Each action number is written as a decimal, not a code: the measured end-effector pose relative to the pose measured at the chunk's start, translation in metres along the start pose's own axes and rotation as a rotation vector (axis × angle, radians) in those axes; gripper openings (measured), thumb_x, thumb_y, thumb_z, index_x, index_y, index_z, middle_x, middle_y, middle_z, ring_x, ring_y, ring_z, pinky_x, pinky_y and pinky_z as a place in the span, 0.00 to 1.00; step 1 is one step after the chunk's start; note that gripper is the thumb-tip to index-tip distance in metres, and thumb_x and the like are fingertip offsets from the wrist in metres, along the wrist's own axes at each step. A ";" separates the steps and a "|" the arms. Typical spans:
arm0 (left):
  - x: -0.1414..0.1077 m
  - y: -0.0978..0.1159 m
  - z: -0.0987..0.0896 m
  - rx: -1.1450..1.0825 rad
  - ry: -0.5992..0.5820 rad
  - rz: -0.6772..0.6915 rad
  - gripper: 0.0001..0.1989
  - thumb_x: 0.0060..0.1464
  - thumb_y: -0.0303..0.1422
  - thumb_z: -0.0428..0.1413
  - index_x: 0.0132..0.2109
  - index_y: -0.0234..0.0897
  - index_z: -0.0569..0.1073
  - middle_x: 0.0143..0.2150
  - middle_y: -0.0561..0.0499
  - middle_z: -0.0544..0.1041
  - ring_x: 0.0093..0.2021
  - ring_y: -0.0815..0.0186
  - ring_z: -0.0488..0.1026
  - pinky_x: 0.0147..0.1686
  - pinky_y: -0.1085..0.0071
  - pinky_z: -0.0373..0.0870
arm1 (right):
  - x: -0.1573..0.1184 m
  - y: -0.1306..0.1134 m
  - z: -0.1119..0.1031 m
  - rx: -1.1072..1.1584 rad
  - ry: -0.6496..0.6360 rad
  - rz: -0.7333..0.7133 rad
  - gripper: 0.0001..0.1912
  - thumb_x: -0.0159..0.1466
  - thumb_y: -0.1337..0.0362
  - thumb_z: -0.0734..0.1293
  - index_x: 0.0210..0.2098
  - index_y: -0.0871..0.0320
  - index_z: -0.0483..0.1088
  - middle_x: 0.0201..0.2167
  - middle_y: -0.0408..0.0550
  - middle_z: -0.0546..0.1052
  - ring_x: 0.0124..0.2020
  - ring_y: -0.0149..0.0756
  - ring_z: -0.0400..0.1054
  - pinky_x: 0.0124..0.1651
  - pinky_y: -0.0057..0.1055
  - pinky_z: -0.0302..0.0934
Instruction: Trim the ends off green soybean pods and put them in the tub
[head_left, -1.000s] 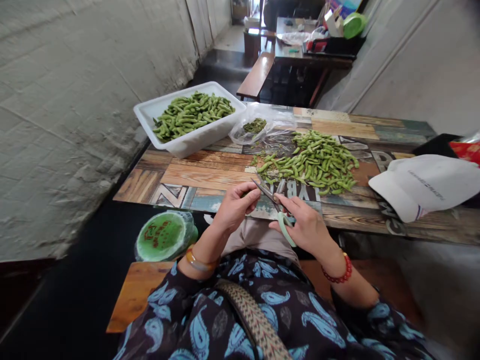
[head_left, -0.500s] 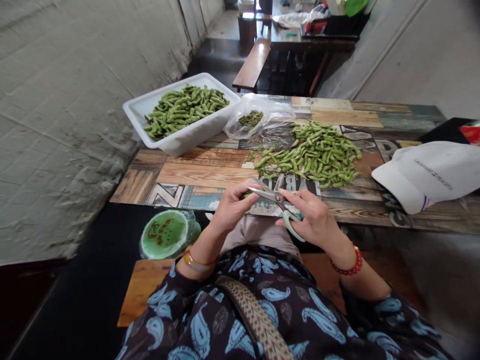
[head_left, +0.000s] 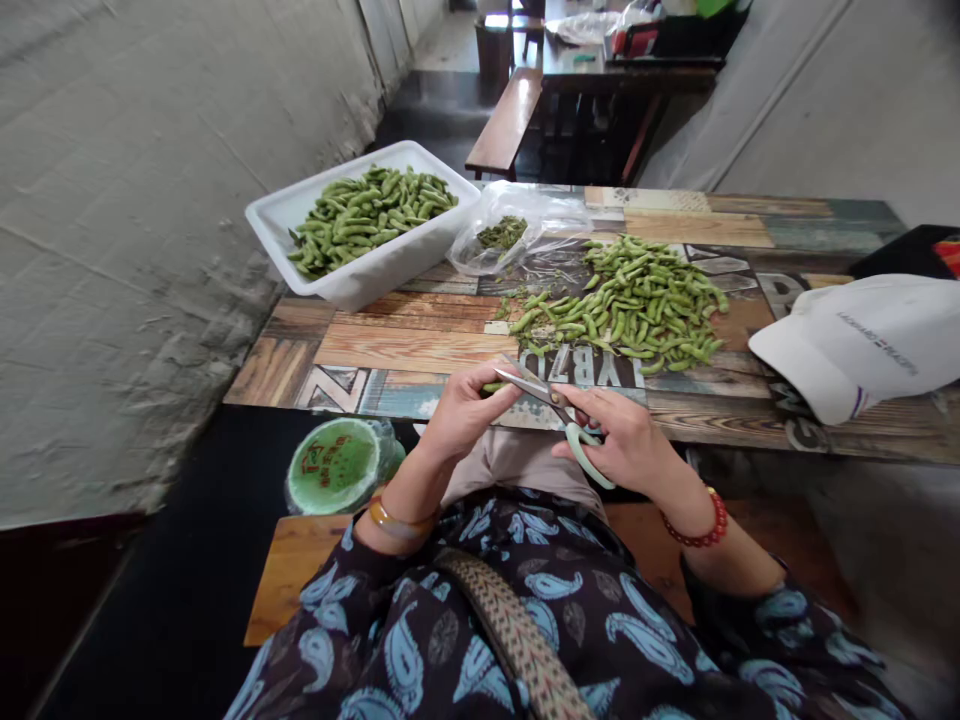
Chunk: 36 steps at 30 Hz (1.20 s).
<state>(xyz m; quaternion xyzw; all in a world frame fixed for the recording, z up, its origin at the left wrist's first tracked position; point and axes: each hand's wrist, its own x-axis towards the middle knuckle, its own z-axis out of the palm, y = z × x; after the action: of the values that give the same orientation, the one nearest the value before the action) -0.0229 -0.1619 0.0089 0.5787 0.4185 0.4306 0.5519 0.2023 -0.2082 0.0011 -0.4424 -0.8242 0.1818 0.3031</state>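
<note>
Between the thumb and fingers of my left hand point(head_left: 466, 412) is a green bean pod point(head_left: 492, 388), mostly hidden by the fingers. My right hand point(head_left: 621, 440) grips scissors point(head_left: 589, 455) with pale green handles, and their blades point left to the pod, slightly parted. Beyond my hands a loose pile of green bean pods point(head_left: 637, 300) lies on the patchwork-patterned table point(head_left: 405, 345). A clear plastic bag point(head_left: 469, 258) holding small green trimmings point(head_left: 502, 234) sits left of the pile.
A white tub point(head_left: 360, 290) of bean pods stands at the table's far left. On the right lies a white cap point(head_left: 862, 340). A green plastic-wrapped container point(head_left: 334, 468) is below the table's front left edge. Behind are a bench point(head_left: 510, 120) and another table.
The scissor blades have drawn closer together at the pod. My hands stay in nearly the same place, and the view has shifted slightly.
</note>
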 end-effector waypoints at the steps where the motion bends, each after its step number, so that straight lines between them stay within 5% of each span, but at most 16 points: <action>1: 0.000 0.000 0.000 -0.005 -0.007 -0.008 0.10 0.54 0.37 0.60 0.30 0.34 0.77 0.29 0.52 0.72 0.29 0.72 0.63 0.30 0.75 0.58 | 0.000 0.001 0.001 -0.004 0.010 -0.004 0.31 0.64 0.48 0.68 0.62 0.58 0.66 0.34 0.50 0.75 0.35 0.41 0.70 0.41 0.37 0.67; 7: 0.007 -0.006 0.002 -0.068 -0.021 -0.082 0.11 0.52 0.39 0.62 0.31 0.33 0.76 0.26 0.55 0.67 0.24 0.75 0.55 0.23 0.75 0.50 | -0.003 0.009 0.010 -0.057 0.056 -0.003 0.28 0.66 0.52 0.68 0.60 0.59 0.67 0.36 0.52 0.78 0.34 0.41 0.72 0.41 0.38 0.69; 13: 0.019 -0.018 0.008 -0.294 -0.017 -0.238 0.14 0.47 0.39 0.65 0.30 0.33 0.73 0.20 0.60 0.57 0.19 0.79 0.48 0.20 0.77 0.44 | -0.007 0.019 0.015 -0.067 0.042 0.073 0.24 0.67 0.56 0.67 0.60 0.57 0.67 0.49 0.56 0.79 0.45 0.45 0.76 0.50 0.40 0.70; 19: 0.040 -0.023 -0.009 -0.520 0.058 -0.328 0.19 0.44 0.33 0.64 0.45 0.33 0.74 0.30 0.53 0.73 0.21 0.76 0.63 0.18 0.79 0.54 | -0.005 0.043 0.010 -0.106 0.173 0.214 0.26 0.65 0.55 0.70 0.59 0.59 0.70 0.47 0.56 0.80 0.44 0.46 0.77 0.51 0.42 0.70; 22: 0.054 -0.016 -0.017 -0.528 0.098 -0.294 0.14 0.42 0.29 0.60 0.40 0.36 0.69 0.32 0.54 0.74 0.23 0.74 0.68 0.19 0.79 0.58 | -0.003 0.053 0.009 -0.111 0.242 0.241 0.26 0.65 0.55 0.70 0.60 0.59 0.69 0.48 0.56 0.80 0.42 0.46 0.77 0.51 0.41 0.71; 28: 0.094 -0.014 -0.017 -0.225 0.116 -0.247 0.09 0.42 0.27 0.54 0.34 0.38 0.64 0.25 0.58 0.66 0.21 0.73 0.62 0.19 0.78 0.53 | -0.002 0.060 0.015 -0.109 0.303 0.223 0.26 0.65 0.55 0.69 0.59 0.58 0.70 0.46 0.55 0.80 0.38 0.42 0.77 0.45 0.38 0.72; 32: 0.117 -0.031 -0.015 0.229 0.174 -0.099 0.04 0.46 0.30 0.55 0.32 0.37 0.68 0.20 0.59 0.59 0.20 0.73 0.54 0.22 0.75 0.48 | -0.003 0.062 0.017 -0.114 0.315 0.199 0.25 0.64 0.55 0.70 0.58 0.58 0.71 0.47 0.54 0.81 0.38 0.41 0.77 0.46 0.36 0.72; 36: 0.128 -0.045 -0.013 0.668 0.111 0.025 0.08 0.46 0.35 0.61 0.32 0.35 0.77 0.19 0.56 0.63 0.23 0.70 0.58 0.26 0.71 0.50 | -0.003 0.064 0.019 -0.115 0.322 0.197 0.25 0.63 0.56 0.71 0.58 0.58 0.72 0.50 0.54 0.80 0.41 0.41 0.78 0.47 0.36 0.73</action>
<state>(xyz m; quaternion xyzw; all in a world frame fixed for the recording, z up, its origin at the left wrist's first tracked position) -0.0003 -0.0341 -0.0311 0.7082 0.5589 0.3071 0.3028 0.2306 -0.1764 -0.0510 -0.5610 -0.7267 0.0902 0.3861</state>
